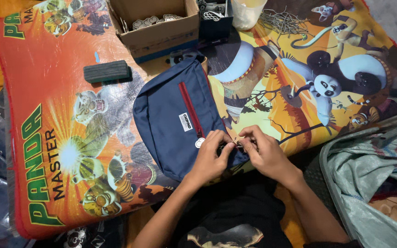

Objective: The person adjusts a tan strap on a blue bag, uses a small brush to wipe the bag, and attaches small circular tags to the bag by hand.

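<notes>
Nearest the camera, low in the middle of the frame, the person's two bare forearms rise from a dark printed garment and meet at the lower right corner of a navy blue pouch bag (175, 124). The left hand (210, 156) and the right hand (263, 151) are close together, fingertips pinched on a small dark part at the bag's edge — too small to tell what it is. The bag lies flat in the centre of the frame on a bright orange cartoon play mat (56, 92), with a red zipper (190, 110) running down its front, a white label beside it and a round white pull just left of the left hand.

At the lower right sits a grey-green woven sack (368, 183). Further off, upper left of centre, a dark green rectangular block (106, 71) rests on the mat. Along the top edge stand an open cardboard box (159, 32), a small dark box (216, 18) and a pale plastic cup (246, 14) — all well apart from the hands.
</notes>
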